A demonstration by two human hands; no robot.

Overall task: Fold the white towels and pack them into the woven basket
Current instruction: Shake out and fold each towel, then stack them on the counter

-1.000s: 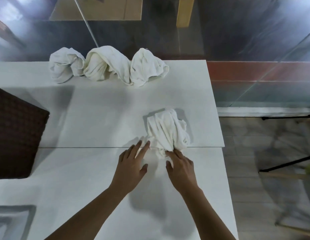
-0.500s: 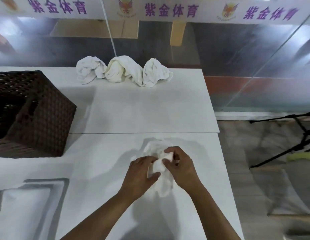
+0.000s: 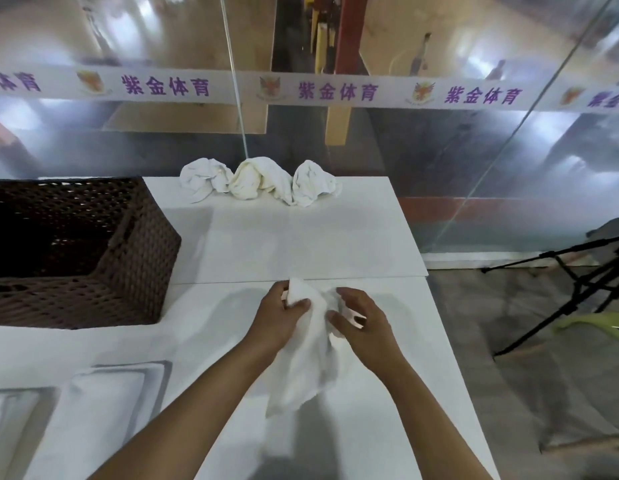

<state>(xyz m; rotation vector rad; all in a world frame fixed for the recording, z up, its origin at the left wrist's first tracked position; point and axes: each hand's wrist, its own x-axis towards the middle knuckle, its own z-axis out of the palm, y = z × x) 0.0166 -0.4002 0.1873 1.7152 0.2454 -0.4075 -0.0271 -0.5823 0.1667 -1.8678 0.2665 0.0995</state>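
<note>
While the towel (image 3: 310, 344) hangs crumpled between our hands above the near table (image 3: 387, 427), we judge the step in hand to be finding its edge and opening it out. Our left hand (image 3: 278, 315) pinches an upper corner, thumb pressed on the cloth with the fingers curled behind it. Our right hand (image 3: 365, 323) holds the bunched side just beside it, thumb against the fabric and fingers loosely curled rather than spread. The lower end of the towel trails down toward the tabletop; we cannot tell whether it touches.

To do this well, we would keep the left pinch fixed, run the right fingers along the hem to the next corner, then draw the hands apart so the cloth hangs flat before we lay it down. A bunched start would give a lumpy fold.

At the near left lie what look like two folded white pieces (image 3: 104, 403), partly cut off, so the count is unsure. Further left stands one basket (image 3: 138, 258), dark and open, with nothing visible inside. At the far table edge sit three crumpled towels (image 3: 259, 181) in a row, touching.
</note>
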